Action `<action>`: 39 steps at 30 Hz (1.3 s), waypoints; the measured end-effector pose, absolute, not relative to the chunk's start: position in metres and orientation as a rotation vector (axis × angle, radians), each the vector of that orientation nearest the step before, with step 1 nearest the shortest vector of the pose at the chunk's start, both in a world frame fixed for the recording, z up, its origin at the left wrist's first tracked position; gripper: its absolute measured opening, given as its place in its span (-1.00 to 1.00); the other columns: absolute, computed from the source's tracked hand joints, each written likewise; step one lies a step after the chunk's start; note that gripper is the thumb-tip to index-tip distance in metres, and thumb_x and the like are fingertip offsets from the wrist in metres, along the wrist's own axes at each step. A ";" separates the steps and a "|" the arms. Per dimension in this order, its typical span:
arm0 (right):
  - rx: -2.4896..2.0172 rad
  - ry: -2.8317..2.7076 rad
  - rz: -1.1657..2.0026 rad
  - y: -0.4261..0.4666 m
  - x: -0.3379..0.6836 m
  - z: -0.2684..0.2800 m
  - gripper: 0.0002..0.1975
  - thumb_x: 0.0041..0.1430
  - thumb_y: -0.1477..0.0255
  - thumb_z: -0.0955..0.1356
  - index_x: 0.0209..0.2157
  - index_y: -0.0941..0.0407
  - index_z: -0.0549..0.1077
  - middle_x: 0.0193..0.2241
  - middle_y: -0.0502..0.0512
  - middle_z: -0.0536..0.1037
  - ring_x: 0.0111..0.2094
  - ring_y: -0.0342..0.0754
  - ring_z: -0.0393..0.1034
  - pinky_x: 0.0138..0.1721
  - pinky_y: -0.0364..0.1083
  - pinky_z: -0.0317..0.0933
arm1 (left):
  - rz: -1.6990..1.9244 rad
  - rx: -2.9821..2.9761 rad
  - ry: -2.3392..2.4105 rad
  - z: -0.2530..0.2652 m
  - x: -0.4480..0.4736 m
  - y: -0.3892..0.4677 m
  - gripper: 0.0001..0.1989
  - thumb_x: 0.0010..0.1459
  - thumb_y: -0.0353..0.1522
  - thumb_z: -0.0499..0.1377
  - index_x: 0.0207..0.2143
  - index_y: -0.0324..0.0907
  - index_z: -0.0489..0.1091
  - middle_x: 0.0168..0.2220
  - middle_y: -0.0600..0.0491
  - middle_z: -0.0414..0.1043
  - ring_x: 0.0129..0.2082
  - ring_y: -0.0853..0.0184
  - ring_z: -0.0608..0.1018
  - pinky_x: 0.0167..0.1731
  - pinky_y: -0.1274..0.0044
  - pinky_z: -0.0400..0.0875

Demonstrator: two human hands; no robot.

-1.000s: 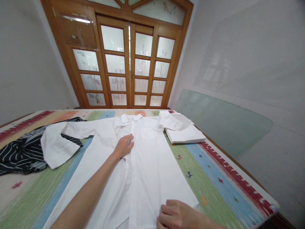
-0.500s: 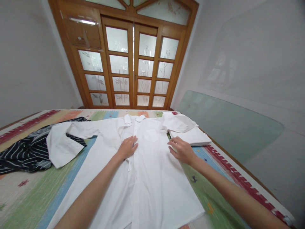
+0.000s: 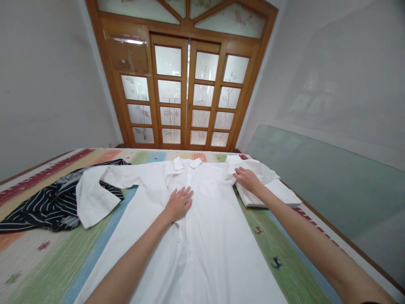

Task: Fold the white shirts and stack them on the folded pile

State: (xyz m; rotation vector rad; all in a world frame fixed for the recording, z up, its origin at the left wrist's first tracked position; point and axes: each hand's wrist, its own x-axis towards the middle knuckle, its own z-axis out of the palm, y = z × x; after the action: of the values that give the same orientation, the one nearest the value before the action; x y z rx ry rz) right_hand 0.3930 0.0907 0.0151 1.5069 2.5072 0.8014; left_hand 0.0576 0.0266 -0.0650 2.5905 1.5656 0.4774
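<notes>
Shirt [image 3: 215, 236], white and collared, lies spread across a patterned bedspread [image 3: 41, 264], one sleeve over a black striped cloth [image 3: 52, 207], the other reaching the folded white pile [image 3: 284, 194]. From here I see green bedspread running along both side edges. The left hand [image 3: 179, 204] stays flat on the front, fingers slightly apart; the right hand [image 3: 247, 179], down by the hem a second ago, is now at the shoulder, fingers curled, whether pinching fabric I can't tell.
</notes>
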 end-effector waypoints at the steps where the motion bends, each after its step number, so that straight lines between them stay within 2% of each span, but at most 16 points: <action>1: 1.524 2.490 0.816 0.093 0.397 0.016 -0.73 0.24 0.62 0.20 -0.27 0.20 0.52 -0.22 0.30 0.49 -0.17 0.06 0.32 -0.31 -0.09 0.16 | 0.454 2.591 1.570 -0.064 0.058 0.026 -0.55 0.29 -0.30 -0.07 0.19 -0.12 0.27 0.28 -0.05 0.19 0.30 0.13 0.20 0.24 0.11 0.04; 4: 1.603 2.435 0.815 0.097 0.407 0.017 -0.71 0.24 0.62 0.19 -0.25 0.21 0.53 -0.19 0.34 0.49 -0.15 0.09 0.33 -0.30 -0.07 0.19 | 0.429 2.594 1.583 -0.062 0.059 0.026 -0.56 0.29 -0.30 -0.08 0.18 -0.11 0.29 0.27 -0.03 0.21 0.30 0.13 0.20 0.24 0.12 0.04; 8: 1.763 2.284 0.627 0.101 0.411 0.017 -0.73 0.17 0.62 0.24 -0.25 0.19 0.56 -0.21 0.33 0.53 -0.10 0.12 0.35 -0.24 -0.05 0.20 | 0.437 2.592 1.587 -0.064 0.058 0.027 -0.56 0.29 -0.31 -0.07 0.17 -0.14 0.30 0.26 -0.04 0.22 0.29 0.13 0.21 0.25 0.13 0.04; 13: 1.975 2.264 0.595 0.110 0.388 0.027 -0.76 0.14 0.50 0.27 -0.27 0.21 0.58 -0.22 0.31 0.56 -0.14 0.11 0.38 -0.17 -0.05 0.18 | 0.496 2.600 1.570 -0.066 0.057 0.028 -0.58 0.27 -0.31 -0.03 0.15 -0.13 0.33 0.24 -0.05 0.26 0.27 0.13 0.25 0.23 0.14 0.08; 17: 1.763 2.580 0.568 0.125 0.360 0.024 -0.73 0.21 0.46 0.25 -0.22 0.19 0.57 -0.15 0.27 0.55 -0.05 0.10 0.32 -0.07 -0.05 0.15 | 0.503 2.597 1.567 -0.064 0.057 0.026 -0.58 0.27 -0.32 -0.03 0.14 -0.15 0.33 0.24 -0.06 0.26 0.27 0.13 0.25 0.23 0.14 0.08; 21: 1.661 2.489 0.445 0.140 0.339 -0.004 -0.74 0.22 0.39 0.29 -0.15 0.16 0.56 -0.04 0.27 0.51 -0.01 0.12 0.33 -0.04 -0.03 0.15 | 0.498 2.580 1.572 -0.060 0.058 0.024 -0.58 0.27 -0.31 -0.04 0.14 -0.13 0.34 0.24 -0.05 0.27 0.27 0.14 0.25 0.23 0.15 0.09; 24: 1.747 2.365 0.471 0.148 0.331 -0.026 -0.71 0.24 0.48 0.24 -0.13 0.24 0.55 -0.07 0.39 0.51 -0.02 0.16 0.35 0.00 0.03 0.12 | 0.492 2.576 1.575 -0.060 0.059 0.024 -0.58 0.28 -0.30 -0.04 0.15 -0.12 0.33 0.24 -0.04 0.26 0.28 0.15 0.24 0.24 0.15 0.08; 28: 1.855 2.322 0.540 0.154 0.329 -0.043 -0.58 0.25 0.61 0.11 0.01 0.38 0.45 -0.01 0.53 0.45 0.04 0.22 0.30 0.08 0.11 0.01 | 0.485 2.581 1.581 -0.063 0.058 0.025 -0.57 0.29 -0.30 -0.05 0.16 -0.12 0.31 0.25 -0.03 0.24 0.28 0.16 0.22 0.25 0.15 0.06; 32: 1.980 2.290 0.581 0.161 0.326 -0.048 -0.53 0.22 0.61 0.10 0.07 0.41 0.40 0.04 0.56 0.42 0.06 0.24 0.27 0.11 0.15 -0.06 | 0.492 2.595 1.583 -0.068 0.058 0.027 -0.57 0.30 -0.29 -0.06 0.17 -0.11 0.30 0.25 -0.02 0.24 0.28 0.16 0.22 0.25 0.16 0.06; 36: 2.072 2.279 0.480 0.172 0.314 -0.046 -0.57 0.18 0.59 0.14 0.01 0.38 0.45 0.00 0.58 0.44 0.09 0.30 0.25 0.15 0.24 -0.13 | 0.493 2.616 1.570 -0.071 0.057 0.028 -0.56 0.30 -0.28 -0.06 0.18 -0.09 0.28 0.26 -0.01 0.23 0.29 0.16 0.22 0.25 0.15 0.06; 39: 2.029 2.433 0.305 0.180 0.293 -0.047 -0.57 0.22 0.57 0.14 0.03 0.34 0.43 0.12 0.51 0.36 0.19 0.25 0.16 0.20 0.17 -0.13 | 0.488 2.629 1.547 -0.071 0.057 0.028 -0.55 0.31 -0.26 -0.09 0.20 -0.11 0.26 0.26 -0.02 0.22 0.30 0.19 0.20 0.26 0.17 0.04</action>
State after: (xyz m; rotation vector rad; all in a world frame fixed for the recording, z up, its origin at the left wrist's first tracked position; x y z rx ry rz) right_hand 0.2933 0.1796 -0.0472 2.0295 2.4327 0.3047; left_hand 0.0568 0.0282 -0.0712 2.6291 1.5471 0.4876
